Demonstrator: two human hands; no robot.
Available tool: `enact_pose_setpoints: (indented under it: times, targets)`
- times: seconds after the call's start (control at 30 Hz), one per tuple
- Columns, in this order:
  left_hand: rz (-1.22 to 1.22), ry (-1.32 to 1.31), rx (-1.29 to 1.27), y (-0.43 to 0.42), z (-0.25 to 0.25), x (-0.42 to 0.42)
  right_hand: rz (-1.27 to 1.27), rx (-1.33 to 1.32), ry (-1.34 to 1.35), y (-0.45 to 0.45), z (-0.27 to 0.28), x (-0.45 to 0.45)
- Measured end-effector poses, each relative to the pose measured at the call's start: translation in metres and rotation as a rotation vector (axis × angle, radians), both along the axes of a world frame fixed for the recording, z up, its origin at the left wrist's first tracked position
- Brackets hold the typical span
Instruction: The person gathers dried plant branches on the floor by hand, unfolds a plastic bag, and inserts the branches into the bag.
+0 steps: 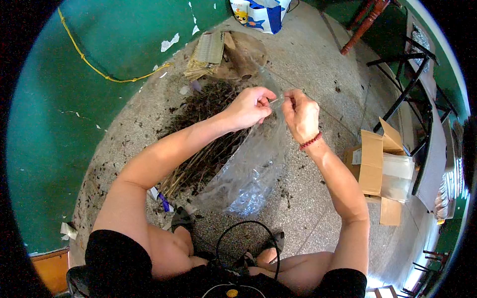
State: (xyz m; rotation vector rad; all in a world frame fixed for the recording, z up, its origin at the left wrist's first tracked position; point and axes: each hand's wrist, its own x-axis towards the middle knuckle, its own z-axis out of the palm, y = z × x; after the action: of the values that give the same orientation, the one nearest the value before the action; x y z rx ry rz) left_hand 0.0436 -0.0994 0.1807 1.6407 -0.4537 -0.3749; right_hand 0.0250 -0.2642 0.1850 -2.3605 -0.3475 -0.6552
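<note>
A clear plastic bag (248,171) hangs in front of me, its crinkled lower part low over the speckled floor. My left hand (251,107) pinches a bit of its upper edge between thumb and fingers. Just to the right, my right hand (300,114) is closed on the same edge, with a red bead bracelet on the wrist. A short gap separates the two hands. Behind the bag and under my left forearm lies a heap of dried, dark plant stems (198,144), partly hidden by the arm.
Beyond the heap lie a folded woven mat (206,52) and a brown sheet (243,54). An open cardboard box (370,164) stands at right, beside a black-framed folding piece (422,99). A patterned bag (268,17) sits at the back. The green wall (54,134) bounds the left.
</note>
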Motion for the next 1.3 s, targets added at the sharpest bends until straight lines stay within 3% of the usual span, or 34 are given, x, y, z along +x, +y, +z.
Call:
enact_pose_setpoints:
  times: [0.23,0.3,0.33,0.4,0.53,0.67,0.8,0.87,1.03,1.13,1.2,1.27,1.3]
  targets:
    - [-0.028,-0.059,0.107,-0.003,0.002,0.003,-0.048,-0.003,0.011,-0.006,-0.012,0.008]
    - [-0.050,-0.066,0.115,-0.001,0.001,0.002,0.032,0.242,0.058,-0.008,-0.020,0.016]
    - [-0.111,0.052,0.029,0.003,0.000,0.002,0.033,0.241,0.060,-0.010,-0.019,0.018]
    - [-0.170,0.169,-0.059,0.007,-0.003,0.001,0.235,0.721,0.294,-0.015,-0.010,0.020]
    - [-0.107,0.423,-0.265,0.010,-0.012,0.001,0.309,0.834,0.522,-0.019,0.003,0.010]
    - [-0.073,0.181,-0.181,-0.006,-0.015,0.003,0.321,0.861,0.505,-0.012,0.007,0.009]
    - [-0.088,0.157,-0.198,-0.022,-0.003,0.004,0.319,0.754,-0.010,-0.009,0.040,0.010]
    - [0.028,0.110,-0.179,-0.030,-0.001,0.002,0.321,0.724,-0.206,-0.015,0.064,0.011]
    - [0.079,0.327,-0.052,-0.031,-0.005,0.012,0.524,1.129,-0.037,-0.048,0.111,-0.001]
    - [0.200,0.314,-0.104,-0.024,-0.015,0.033,0.602,1.320,0.027,-0.077,0.111,0.002]
    - [0.268,0.270,-0.127,-0.014,-0.014,0.046,0.719,1.588,0.175,-0.106,0.106,0.008]
    - [0.119,0.179,-0.218,0.003,-0.008,0.059,0.850,1.692,0.209,-0.125,0.106,0.012]
    - [0.188,0.230,-0.193,0.008,-0.006,0.059,0.842,1.713,0.188,-0.130,0.108,0.013]
